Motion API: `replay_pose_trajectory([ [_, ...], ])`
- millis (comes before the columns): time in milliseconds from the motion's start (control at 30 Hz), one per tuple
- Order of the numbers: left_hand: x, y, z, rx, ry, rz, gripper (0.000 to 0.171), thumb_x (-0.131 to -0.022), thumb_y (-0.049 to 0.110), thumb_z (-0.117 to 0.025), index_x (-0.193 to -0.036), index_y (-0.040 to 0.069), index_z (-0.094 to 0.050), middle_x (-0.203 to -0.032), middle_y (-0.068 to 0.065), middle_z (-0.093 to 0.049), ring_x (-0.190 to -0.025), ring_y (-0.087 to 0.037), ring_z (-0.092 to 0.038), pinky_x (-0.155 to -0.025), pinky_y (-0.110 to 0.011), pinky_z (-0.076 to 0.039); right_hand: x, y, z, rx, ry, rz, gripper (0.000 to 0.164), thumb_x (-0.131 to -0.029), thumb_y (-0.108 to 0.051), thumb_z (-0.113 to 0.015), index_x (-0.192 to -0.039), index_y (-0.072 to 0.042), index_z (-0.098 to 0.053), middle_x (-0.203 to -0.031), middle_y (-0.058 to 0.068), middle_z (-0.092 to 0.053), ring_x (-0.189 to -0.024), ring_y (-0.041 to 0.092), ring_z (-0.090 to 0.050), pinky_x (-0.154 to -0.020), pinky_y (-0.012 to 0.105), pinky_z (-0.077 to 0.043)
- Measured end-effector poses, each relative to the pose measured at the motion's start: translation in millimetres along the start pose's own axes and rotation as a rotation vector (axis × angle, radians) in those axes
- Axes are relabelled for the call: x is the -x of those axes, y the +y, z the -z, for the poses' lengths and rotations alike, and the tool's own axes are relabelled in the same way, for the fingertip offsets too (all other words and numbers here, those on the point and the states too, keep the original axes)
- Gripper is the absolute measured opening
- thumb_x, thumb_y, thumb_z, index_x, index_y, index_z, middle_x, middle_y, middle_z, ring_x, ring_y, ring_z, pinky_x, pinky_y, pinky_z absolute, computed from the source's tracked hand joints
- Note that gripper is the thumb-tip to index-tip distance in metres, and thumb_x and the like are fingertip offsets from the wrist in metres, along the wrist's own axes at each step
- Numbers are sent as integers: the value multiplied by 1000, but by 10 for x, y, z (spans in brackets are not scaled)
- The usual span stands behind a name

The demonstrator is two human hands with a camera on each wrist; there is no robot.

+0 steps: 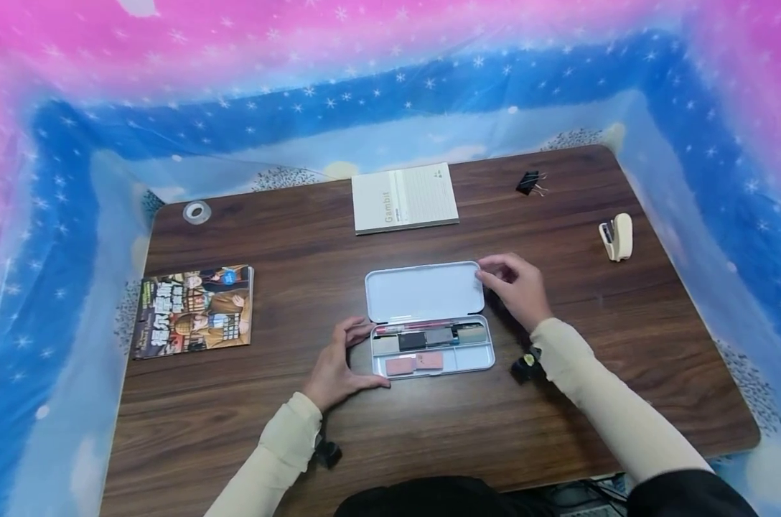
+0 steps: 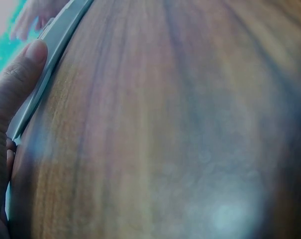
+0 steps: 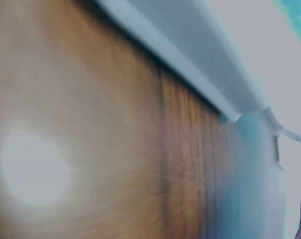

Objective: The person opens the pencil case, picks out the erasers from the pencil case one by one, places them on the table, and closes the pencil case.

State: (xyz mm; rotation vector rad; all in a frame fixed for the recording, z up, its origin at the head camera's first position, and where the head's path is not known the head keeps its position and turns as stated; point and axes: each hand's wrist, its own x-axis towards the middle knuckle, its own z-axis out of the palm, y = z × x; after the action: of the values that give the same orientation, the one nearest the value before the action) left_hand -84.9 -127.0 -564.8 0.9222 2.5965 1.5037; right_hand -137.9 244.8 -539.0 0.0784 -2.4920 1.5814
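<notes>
A white pencil case [image 1: 456,359] lies open on the wooden table, its lid [image 1: 423,291] tipped back toward the far side. In its base are two pink erasers [image 1: 400,366], a red pen or pencil [image 1: 423,327], and a row of small blocks, one of them black [image 1: 412,341]. My left hand [image 1: 340,365] grips the left end of the base, thumb at the near corner and fingers at the far one. At the lid's right edge, my right hand [image 1: 516,287] pinches the rim between thumb and fingers. The left wrist view shows the left thumb [image 2: 23,74] against the case's side.
Beyond the case lies a Gambit notebook [image 1: 403,199]. A tape roll [image 1: 197,212] and an illustrated book [image 1: 197,311] are on the left. A black binder clip [image 1: 529,182] and a cream stapler [image 1: 618,237] lie at the right. Patterned cloth [image 1: 313,93] walls the table's far side.
</notes>
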Motion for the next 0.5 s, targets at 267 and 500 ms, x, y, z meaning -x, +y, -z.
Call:
replay_pose_trajectory([
  [267, -13, 15, 7, 19, -6, 15, 124, -52, 15, -107, -149, -3, -31, -141, -18, -66, -130, -34, -63, -120, -26, -35, 629, 76, 245, 107, -242, 342, 35, -82, 4, -88, -109, -17, -84, -107, -4, -80, -81, 9, -59, -66, 18, -45],
  [500, -7, 13, 1, 27, -20, 56, 123, -54, 15, -107, -150, -2, -31, -140, -17, -67, -131, -32, -63, -120, -28, -36, 623, 127, 277, 262, -347, 434, 37, -84, -1, -87, -116, -21, -83, -111, -8, -80, -74, 5, -44, -61, 18, -36],
])
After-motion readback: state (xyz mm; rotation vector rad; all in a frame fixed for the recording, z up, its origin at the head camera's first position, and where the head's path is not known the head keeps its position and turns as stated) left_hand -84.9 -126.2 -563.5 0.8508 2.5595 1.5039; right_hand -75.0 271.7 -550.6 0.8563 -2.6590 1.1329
